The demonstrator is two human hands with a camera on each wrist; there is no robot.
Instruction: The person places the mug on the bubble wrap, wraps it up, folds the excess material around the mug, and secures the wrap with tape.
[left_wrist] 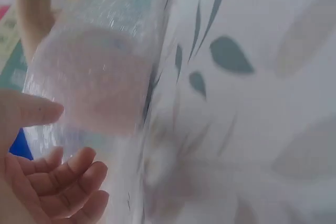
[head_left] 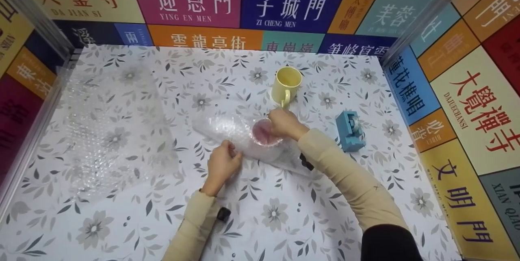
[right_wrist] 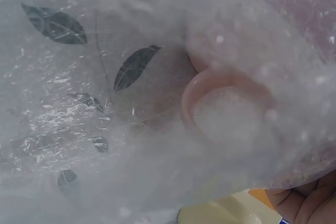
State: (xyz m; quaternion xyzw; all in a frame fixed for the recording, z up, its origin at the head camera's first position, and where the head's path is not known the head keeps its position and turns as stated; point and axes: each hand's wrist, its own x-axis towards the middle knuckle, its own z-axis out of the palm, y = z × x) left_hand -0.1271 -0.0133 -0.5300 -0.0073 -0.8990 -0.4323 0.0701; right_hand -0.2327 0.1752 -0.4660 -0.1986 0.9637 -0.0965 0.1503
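Over the head camera I logged the site as a small booth-like workspace. A flat white tabletop printed with grey flowers and leaves (head_left: 260,188) filled its middle. I noted a back wall of multicoloured rectangular blocks (head_left: 193,3), with similarly patterned right (head_left: 467,90) and left walls (head_left: 16,86), lettered in Chinese characters and romanised names. A straight silvery corner post (head_left: 48,21) stood at back left. Surrounding building: I could not tell.
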